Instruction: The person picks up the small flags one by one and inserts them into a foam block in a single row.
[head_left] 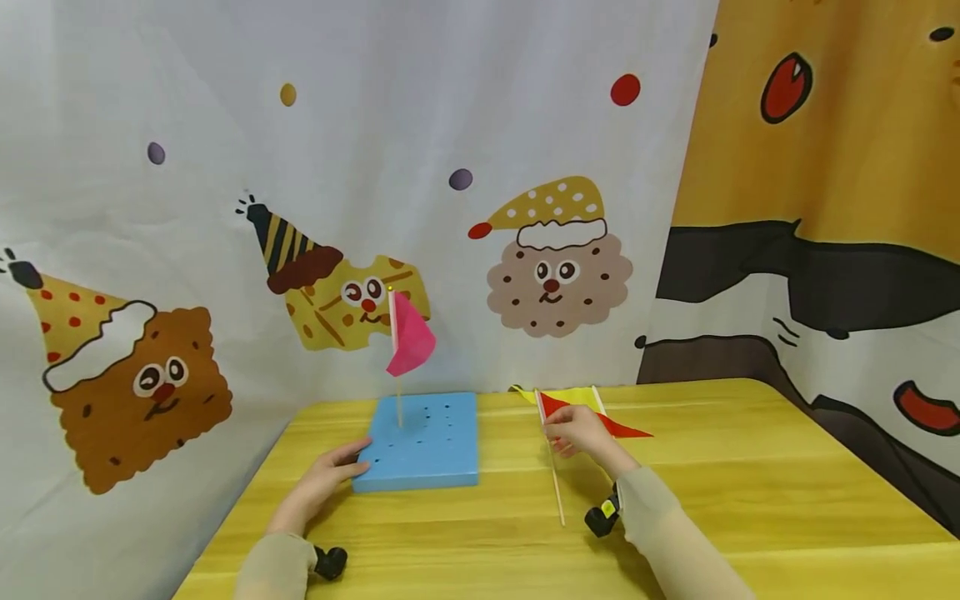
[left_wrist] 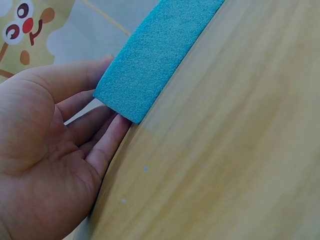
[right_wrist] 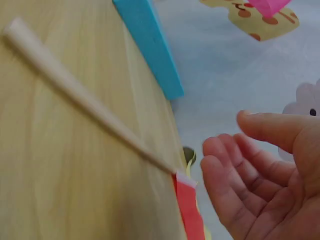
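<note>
My left hand rests against the left edge of a blue foam board with rows of small holes. Its fingers touch the board's side near the front corner, as the left wrist view shows. A pink flag stands upright in the board on a thin stick. To the right, my right hand is beside a red pennant flag that lies on the table, its stick toward me. Thumb and fingers are apart in the right wrist view, with nothing between them.
A yellow flag lies behind the red one, partly covered by it. Everything stands on a wooden table. A white cloth with cartoon prints hangs behind the table's far edge.
</note>
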